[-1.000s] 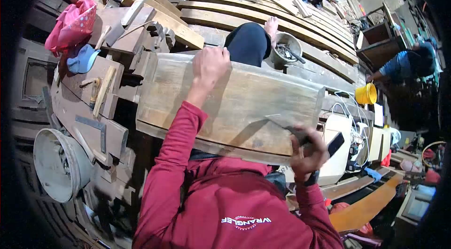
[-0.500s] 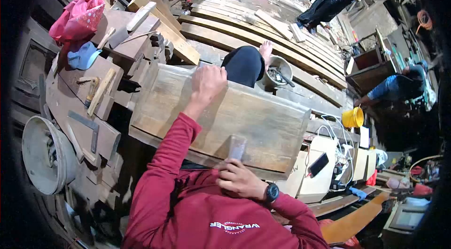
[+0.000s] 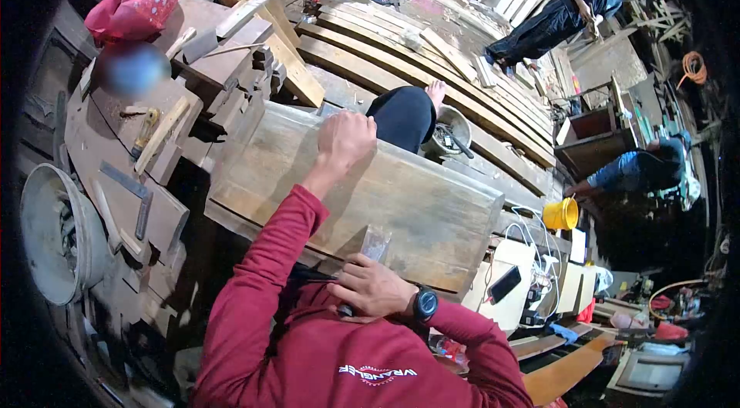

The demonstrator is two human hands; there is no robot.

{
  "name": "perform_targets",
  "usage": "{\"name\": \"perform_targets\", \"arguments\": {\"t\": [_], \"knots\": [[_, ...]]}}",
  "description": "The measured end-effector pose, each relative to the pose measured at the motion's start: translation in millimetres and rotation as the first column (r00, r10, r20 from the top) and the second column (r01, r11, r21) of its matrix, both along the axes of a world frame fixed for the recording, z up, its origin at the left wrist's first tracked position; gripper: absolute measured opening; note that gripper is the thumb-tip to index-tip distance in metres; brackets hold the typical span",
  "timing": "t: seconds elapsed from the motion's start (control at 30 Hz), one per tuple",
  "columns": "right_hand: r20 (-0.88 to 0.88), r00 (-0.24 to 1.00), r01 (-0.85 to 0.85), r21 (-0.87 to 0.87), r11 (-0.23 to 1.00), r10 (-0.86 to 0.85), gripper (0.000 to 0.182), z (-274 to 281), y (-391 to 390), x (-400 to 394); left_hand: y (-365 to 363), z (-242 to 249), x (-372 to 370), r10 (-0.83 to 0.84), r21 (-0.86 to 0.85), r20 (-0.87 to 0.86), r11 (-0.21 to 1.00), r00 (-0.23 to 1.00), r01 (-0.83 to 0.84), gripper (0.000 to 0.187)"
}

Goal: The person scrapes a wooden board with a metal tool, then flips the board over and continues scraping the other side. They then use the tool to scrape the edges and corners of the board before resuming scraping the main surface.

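Note:
A wide wooden panel [image 3: 416, 200] with a worn, stained face lies across my lap. My left hand [image 3: 345, 144] is closed over its far edge, fingers curled down out of sight. Close to my body, my right hand [image 3: 374, 288] is wrapped round a scraper with a broad flat metal blade [image 3: 376, 243]. The blade points away from me over the panel's near edge, and the dark end of the handle shows below my fingers. My right wrist carries a black watch [image 3: 425, 303]. Beyond the panel, my bent knee [image 3: 402, 117] pokes up.
Left, a bench holds a metal square [image 3: 123, 179] and a wood-handled tool [image 3: 145, 133], beside a large bucket [image 3: 58, 235]. A bowl of small tools [image 3: 449, 130] stands past my knee. Right are a phone [image 3: 505, 285], cables and a yellow bucket [image 3: 560, 214]. Other people work farther off.
My right hand and the scraper have shifted left and closer to my body; the handle's end now shows. My left hand stays on the far edge. The view has turned slightly.

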State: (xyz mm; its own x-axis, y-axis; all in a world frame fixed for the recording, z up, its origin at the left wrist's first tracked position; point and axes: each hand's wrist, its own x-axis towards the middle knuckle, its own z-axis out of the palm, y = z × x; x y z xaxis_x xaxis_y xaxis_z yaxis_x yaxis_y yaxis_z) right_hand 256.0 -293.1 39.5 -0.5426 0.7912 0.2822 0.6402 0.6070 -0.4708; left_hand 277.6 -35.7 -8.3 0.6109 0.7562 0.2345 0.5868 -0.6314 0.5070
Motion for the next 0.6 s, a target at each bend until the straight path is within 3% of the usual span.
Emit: {"name": "perform_targets", "arguments": {"t": [0.07,0.2,0.33,0.47,0.5,0.6], "knots": [[0.063,0.998,0.019,-0.156,0.988,-0.009,0.047,8,2,-3,-1,2,1,0.002,-0.004,-0.019,1.000,1.000,-0.002,0.043],[0.016,0.998,-0.064,0.052,0.997,0.063,0.042,-1,3,-13,5,-18,4,0.019,0.048,0.009,0.999,1.000,-0.019,0.044],[0.053,0.989,-0.133,-0.044,0.990,0.136,0.045,0,1,-13,2,-7,1,0.010,0.037,0.014,0.999,1.000,-0.010,0.044],[-0.033,0.994,-0.105,-0.025,0.994,0.104,0.039,-23,-2,-11,2,-3,-1,-0.007,0.009,0.007,1.000,1.000,0.007,0.044],[-0.110,0.989,-0.092,0.090,0.992,0.101,0.033,-22,3,-13,1,-1,-1,-0.007,0.005,0.009,1.000,1.000,0.007,0.044],[-0.169,0.974,-0.132,0.128,0.983,0.153,0.031,-21,4,-21,0,3,-2,-0.007,-0.001,0.007,1.000,1.000,0.007,0.045]]}}
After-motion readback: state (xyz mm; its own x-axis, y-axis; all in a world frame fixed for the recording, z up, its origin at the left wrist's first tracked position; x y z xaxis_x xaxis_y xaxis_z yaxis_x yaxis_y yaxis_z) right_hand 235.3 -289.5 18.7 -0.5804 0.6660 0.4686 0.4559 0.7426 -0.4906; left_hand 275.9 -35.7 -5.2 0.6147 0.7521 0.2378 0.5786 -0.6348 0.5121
